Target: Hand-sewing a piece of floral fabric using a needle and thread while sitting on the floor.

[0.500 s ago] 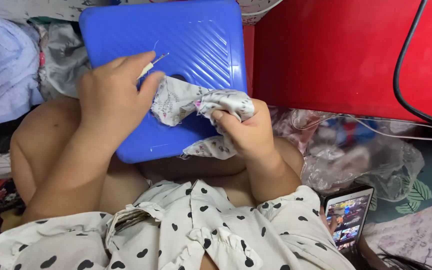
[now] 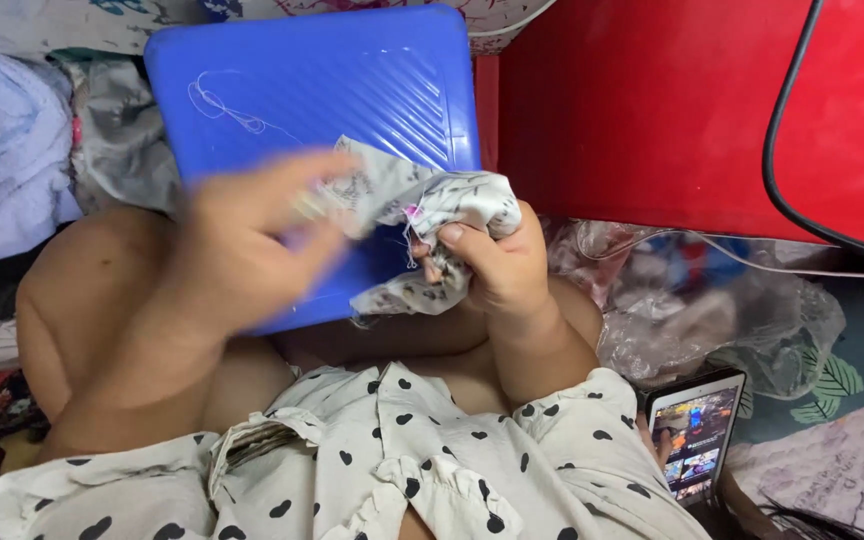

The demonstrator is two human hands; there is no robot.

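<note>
Head view: I'm mid-stitch, my right hand [image 2: 497, 262] pinching the printed cloth scrap [image 2: 422, 210] over the blue lid [image 2: 282, 90] on my lap; my blurred left hand [image 2: 252, 240] looks pinched at its edge, perhaps drawing thread; next I'd judge the stitch needs pulling snug

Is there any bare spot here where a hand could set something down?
Mostly the blue lid's upper part, above the left hand and right hand, bare except a loose white thread. Elsewhere it is crowded: clothes at left, crumpled plastic and a phone at right.
</note>
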